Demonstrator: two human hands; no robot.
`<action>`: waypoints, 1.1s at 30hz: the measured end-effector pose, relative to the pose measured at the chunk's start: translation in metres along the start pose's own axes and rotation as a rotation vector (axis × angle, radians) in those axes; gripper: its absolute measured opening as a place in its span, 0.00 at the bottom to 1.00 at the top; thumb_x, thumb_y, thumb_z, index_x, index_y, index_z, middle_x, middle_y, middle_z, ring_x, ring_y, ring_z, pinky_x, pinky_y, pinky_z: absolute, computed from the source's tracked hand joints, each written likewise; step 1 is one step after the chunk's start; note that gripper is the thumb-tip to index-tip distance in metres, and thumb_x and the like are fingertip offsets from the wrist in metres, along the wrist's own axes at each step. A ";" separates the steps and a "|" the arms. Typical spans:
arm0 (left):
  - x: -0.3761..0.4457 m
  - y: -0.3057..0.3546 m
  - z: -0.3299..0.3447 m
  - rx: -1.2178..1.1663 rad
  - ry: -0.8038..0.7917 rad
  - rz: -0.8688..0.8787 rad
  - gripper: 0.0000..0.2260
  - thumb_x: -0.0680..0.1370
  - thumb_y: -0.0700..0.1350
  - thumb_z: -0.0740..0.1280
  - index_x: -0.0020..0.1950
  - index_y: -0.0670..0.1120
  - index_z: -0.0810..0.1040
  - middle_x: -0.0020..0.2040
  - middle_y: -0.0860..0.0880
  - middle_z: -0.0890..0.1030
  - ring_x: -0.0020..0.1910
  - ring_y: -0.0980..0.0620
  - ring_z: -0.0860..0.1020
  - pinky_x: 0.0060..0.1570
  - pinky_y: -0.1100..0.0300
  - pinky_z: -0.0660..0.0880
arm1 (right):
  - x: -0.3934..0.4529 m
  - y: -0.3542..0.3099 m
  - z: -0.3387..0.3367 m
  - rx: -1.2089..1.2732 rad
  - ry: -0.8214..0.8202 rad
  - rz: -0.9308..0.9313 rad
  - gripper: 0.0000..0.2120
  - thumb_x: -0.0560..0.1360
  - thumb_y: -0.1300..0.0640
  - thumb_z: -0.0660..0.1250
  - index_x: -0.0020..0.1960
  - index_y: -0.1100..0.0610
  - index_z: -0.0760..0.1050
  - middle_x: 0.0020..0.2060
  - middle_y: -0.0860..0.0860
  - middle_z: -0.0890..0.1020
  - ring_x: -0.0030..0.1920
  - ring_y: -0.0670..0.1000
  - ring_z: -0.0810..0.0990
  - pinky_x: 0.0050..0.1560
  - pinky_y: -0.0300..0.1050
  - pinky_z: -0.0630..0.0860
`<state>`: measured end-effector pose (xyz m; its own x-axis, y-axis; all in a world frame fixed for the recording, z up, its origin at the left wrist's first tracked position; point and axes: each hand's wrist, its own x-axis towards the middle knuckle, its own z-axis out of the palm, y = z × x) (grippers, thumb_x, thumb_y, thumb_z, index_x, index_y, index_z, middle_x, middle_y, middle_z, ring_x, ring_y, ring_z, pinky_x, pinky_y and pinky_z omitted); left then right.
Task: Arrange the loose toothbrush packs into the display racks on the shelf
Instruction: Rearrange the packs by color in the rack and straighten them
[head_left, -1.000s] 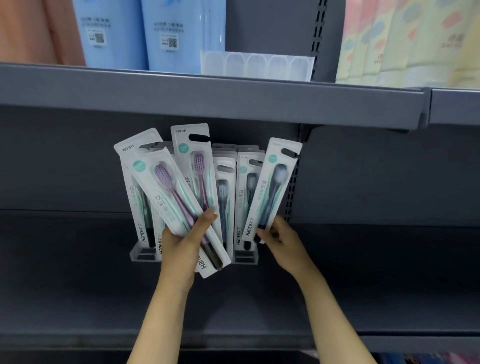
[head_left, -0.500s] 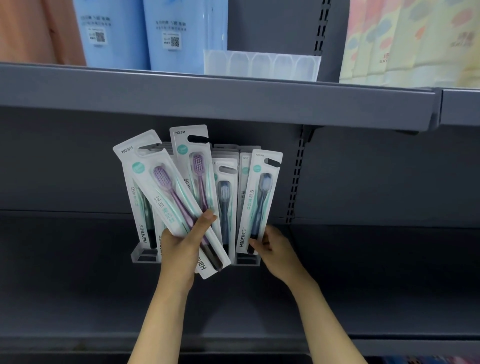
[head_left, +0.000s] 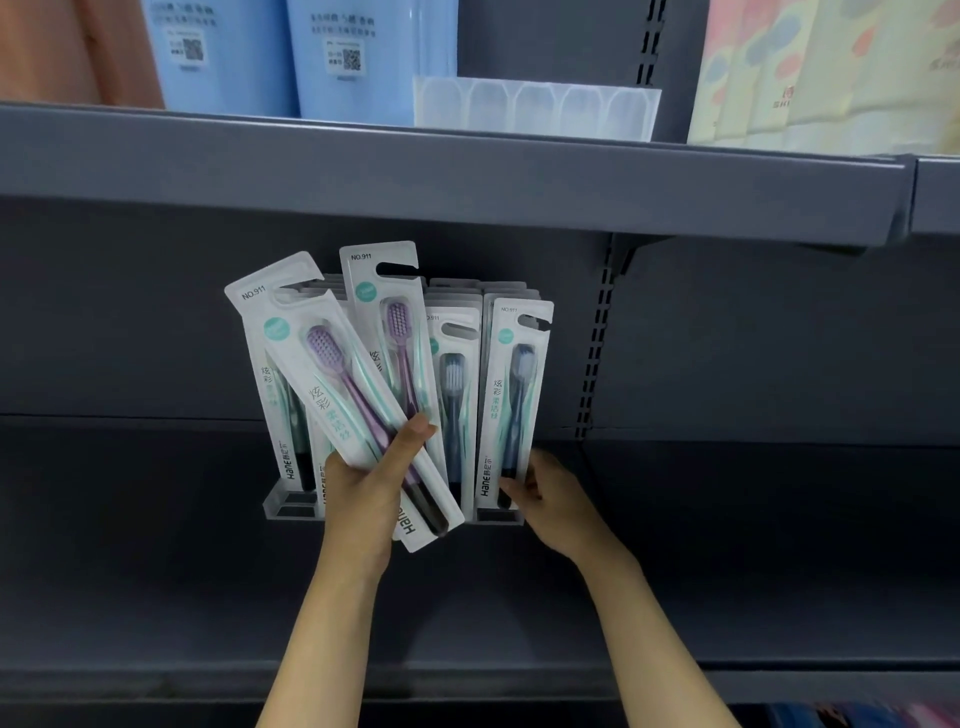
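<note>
A big grey shelf (head_left: 156, 519) runs across, with another grey shelf (head_left: 467, 171) above it. On the top one stand blue packs (head_left: 363, 57), a clear tray (head_left: 535, 106) and soft-coloured packs (head_left: 831, 73). At the back of the lower shelf sits a clear display rack (head_left: 291, 506), with toothbrush packs standing up in rows. The left hand (head_left: 369, 493) grips a fan of loose toothbrush packs (head_left: 332, 374) with purple brushes, held just in front of the rack. The right hand (head_left: 550, 493) pinches the bottom of a dark blue toothbrush pack (head_left: 511, 395), which stands nearly straight at the rack's right end.
</note>
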<state>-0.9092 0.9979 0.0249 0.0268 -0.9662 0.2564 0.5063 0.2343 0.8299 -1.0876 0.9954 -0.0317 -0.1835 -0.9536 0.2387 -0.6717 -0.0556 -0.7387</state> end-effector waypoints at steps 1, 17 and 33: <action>0.000 0.000 0.000 -0.001 -0.003 -0.001 0.12 0.63 0.47 0.72 0.45 0.51 0.81 0.40 0.55 0.85 0.44 0.58 0.83 0.40 0.69 0.77 | 0.001 -0.001 0.000 -0.015 -0.009 0.006 0.11 0.78 0.55 0.62 0.57 0.61 0.72 0.52 0.56 0.77 0.51 0.53 0.77 0.55 0.49 0.76; 0.004 -0.001 -0.014 0.018 -0.040 -0.050 0.09 0.62 0.44 0.78 0.40 0.53 0.86 0.41 0.55 0.85 0.46 0.57 0.83 0.48 0.60 0.75 | -0.014 -0.017 -0.009 0.049 0.193 0.203 0.24 0.71 0.47 0.72 0.59 0.58 0.68 0.51 0.50 0.74 0.50 0.47 0.74 0.43 0.37 0.70; -0.001 0.014 -0.036 0.084 0.006 -0.005 0.15 0.69 0.41 0.73 0.55 0.44 0.81 0.47 0.51 0.85 0.51 0.52 0.83 0.48 0.60 0.79 | -0.025 -0.041 0.059 0.005 0.285 0.020 0.15 0.75 0.55 0.68 0.58 0.59 0.70 0.52 0.54 0.73 0.51 0.51 0.74 0.51 0.39 0.72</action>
<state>-0.8712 0.9980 0.0181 0.0300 -0.9680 0.2490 0.4325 0.2372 0.8699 -1.0129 1.0040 -0.0443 -0.3911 -0.8331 0.3911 -0.6623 -0.0403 -0.7482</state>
